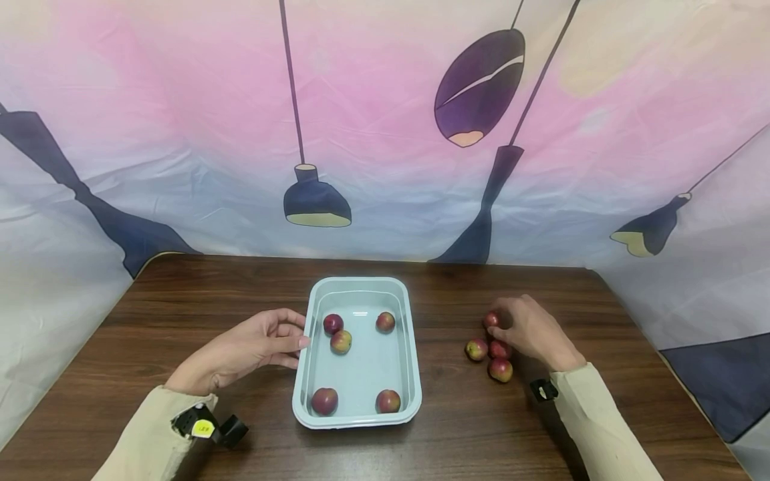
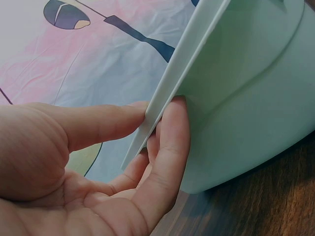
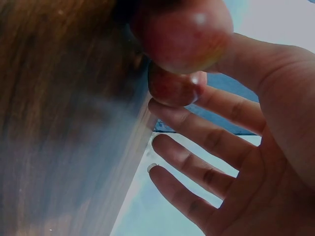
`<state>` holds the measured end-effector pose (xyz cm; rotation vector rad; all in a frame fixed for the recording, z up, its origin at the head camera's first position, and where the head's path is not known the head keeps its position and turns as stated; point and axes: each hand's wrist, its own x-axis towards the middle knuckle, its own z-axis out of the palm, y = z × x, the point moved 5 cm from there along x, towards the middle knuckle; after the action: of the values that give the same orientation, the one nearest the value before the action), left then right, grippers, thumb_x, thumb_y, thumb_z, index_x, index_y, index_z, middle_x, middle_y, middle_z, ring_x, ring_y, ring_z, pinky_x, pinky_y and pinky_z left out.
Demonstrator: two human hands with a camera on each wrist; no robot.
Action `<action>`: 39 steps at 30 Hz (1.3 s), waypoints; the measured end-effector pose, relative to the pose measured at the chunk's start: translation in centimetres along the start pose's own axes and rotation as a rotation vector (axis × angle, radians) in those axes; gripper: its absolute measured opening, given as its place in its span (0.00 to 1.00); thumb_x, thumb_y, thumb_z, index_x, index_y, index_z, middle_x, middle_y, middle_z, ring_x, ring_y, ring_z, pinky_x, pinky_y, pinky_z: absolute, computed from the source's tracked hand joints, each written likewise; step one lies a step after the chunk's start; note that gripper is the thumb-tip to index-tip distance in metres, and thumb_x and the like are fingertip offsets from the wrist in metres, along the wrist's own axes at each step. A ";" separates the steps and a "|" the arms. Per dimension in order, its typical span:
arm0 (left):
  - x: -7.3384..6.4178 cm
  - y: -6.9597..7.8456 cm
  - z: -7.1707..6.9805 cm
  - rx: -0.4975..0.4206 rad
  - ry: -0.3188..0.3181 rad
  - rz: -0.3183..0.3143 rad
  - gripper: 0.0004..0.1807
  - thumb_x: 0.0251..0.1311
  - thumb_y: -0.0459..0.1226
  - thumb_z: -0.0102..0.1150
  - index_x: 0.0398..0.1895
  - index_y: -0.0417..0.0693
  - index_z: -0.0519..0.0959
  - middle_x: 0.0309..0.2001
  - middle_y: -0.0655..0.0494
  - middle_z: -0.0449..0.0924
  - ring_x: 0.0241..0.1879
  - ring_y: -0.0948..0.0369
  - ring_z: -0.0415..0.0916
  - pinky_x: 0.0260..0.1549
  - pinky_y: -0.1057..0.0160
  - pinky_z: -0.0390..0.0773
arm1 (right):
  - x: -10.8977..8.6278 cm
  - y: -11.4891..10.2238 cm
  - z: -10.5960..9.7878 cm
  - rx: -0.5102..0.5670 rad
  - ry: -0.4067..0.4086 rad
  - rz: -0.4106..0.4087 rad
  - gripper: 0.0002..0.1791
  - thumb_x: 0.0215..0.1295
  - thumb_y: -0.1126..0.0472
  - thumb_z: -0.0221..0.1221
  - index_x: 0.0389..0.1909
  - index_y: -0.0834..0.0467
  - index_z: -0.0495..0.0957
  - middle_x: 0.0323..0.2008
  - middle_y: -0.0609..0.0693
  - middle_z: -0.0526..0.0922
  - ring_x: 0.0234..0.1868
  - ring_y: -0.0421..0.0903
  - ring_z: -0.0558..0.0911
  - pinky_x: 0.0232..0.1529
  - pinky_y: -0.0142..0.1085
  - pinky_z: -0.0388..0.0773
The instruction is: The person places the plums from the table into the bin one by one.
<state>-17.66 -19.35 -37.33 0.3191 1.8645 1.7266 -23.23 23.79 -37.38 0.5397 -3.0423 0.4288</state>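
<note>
My left hand (image 1: 273, 339) pinches the left rim of a pale blue-green plastic tray (image 1: 303, 374), thumb on one face and fingers on the other in the left wrist view. Several small red and yellow apples (image 1: 325, 401) lie spread inside the tray. To the right, my right hand (image 1: 532, 332) reaches over a cluster of more apples (image 1: 500, 369) on the table. Its thumb and fingers are around the farthest apple (image 3: 174, 87), with fingertips touching it. A nearer apple (image 3: 184, 34) hides the thumb's tip. The other fingers are spread.
Both the tray and the loose apples rest on a dark brown wooden table (image 1: 240, 280). A cloth backdrop (image 1: 385, 133) printed with hanging lamps stands right behind the table's far edge. Small black devices (image 1: 210, 426) are strapped at both wrists.
</note>
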 end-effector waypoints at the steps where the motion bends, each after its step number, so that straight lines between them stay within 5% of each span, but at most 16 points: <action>1: 0.0 0.0 0.0 0.002 0.001 -0.001 0.33 0.71 0.36 0.61 0.66 0.22 0.58 0.45 0.49 0.85 0.47 0.59 0.86 0.50 0.57 0.89 | 0.0 0.0 0.0 0.004 0.001 -0.001 0.11 0.62 0.58 0.69 0.45 0.54 0.85 0.42 0.49 0.88 0.48 0.52 0.86 0.50 0.53 0.84; 24: 0.0 0.0 0.0 0.009 -0.003 0.003 0.33 0.71 0.36 0.60 0.66 0.21 0.57 0.46 0.48 0.85 0.47 0.58 0.86 0.50 0.56 0.89 | -0.4 -1.6 -1.4 -0.011 0.053 -0.016 0.11 0.61 0.58 0.70 0.44 0.52 0.85 0.43 0.48 0.88 0.53 0.56 0.82 0.58 0.58 0.79; 39: 0.1 -0.1 -0.1 0.010 0.008 0.000 0.33 0.71 0.37 0.61 0.66 0.22 0.58 0.46 0.48 0.85 0.47 0.59 0.86 0.49 0.57 0.89 | -0.8 -3.4 -2.1 -0.025 0.073 0.001 0.15 0.62 0.55 0.70 0.48 0.52 0.84 0.46 0.47 0.87 0.51 0.50 0.77 0.53 0.52 0.82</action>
<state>-17.73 -19.38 -37.47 0.3158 1.8793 1.7215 -21.40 21.51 -34.49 0.5103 -2.9740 0.4009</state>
